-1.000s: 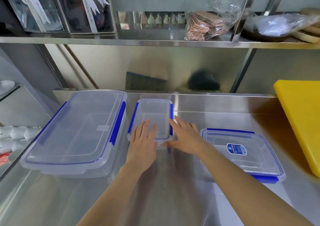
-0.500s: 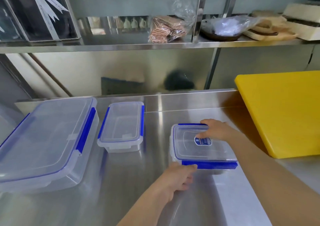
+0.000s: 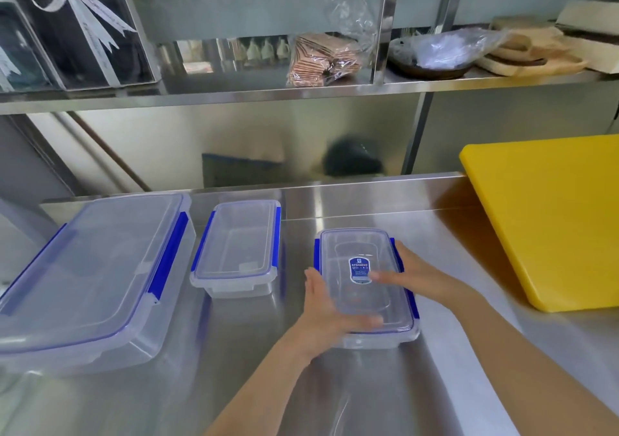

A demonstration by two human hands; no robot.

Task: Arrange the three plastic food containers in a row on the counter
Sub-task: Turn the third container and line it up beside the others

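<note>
Now labelled container between left hand and right hand fingers.

A stainless steel counter fills the lower part of the view, its brushed surface shiny with soft reflections. Behind it rises a steel back wall, dull and smeared with blurred dark reflections. A steel shelf runs across above the counter, held by upright steel posts. On the shelf stand clear gift boxes tied with white ribbon at the left, a plastic bag of brown packets in the middle, and a wrapped dark bowl beside wooden boards at the right. A yellow cutting board lies on the counter's right side. The light is even and bright.
</note>
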